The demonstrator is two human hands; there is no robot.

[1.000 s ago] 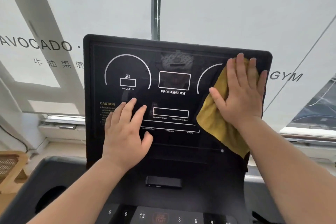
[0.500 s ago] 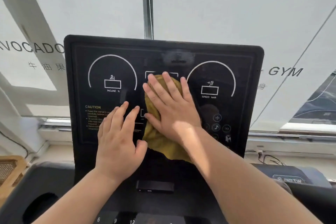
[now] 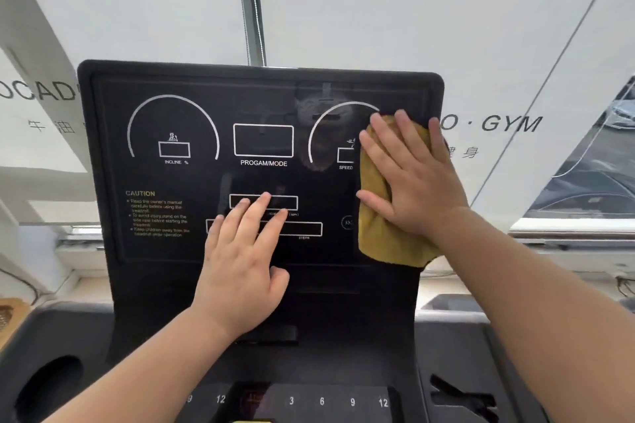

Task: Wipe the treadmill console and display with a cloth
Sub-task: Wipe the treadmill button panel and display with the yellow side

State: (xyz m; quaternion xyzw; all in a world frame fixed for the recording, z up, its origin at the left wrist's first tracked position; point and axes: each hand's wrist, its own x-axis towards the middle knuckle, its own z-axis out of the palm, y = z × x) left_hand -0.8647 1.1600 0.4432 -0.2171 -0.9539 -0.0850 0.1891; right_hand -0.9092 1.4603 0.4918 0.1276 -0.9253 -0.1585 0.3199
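The black treadmill display panel (image 3: 171, 251) stands upright in front of me, printed with white dials and boxes. My right hand (image 3: 412, 175) lies flat on a mustard-yellow cloth (image 3: 385, 240), pressing it against the panel's right side over the speed dial. The cloth's lower part hangs below my palm to the panel's bottom right corner. My left hand (image 3: 240, 271) rests flat with fingers spread on the lower middle of the panel, holding nothing. Below lies the dark console (image 3: 446, 347) with a row of numbered keys.
A round cup holder (image 3: 48, 388) sits in the console's left wing and a slotted recess (image 3: 460, 395) in its right wing. Behind the panel is a white window blind with lettering and a vertical metal bar (image 3: 251, 3). A wooden piece shows at far left.
My right hand has slid the cloth from the panel's middle back to its right side. My left hand now rests nearer the panel's middle.
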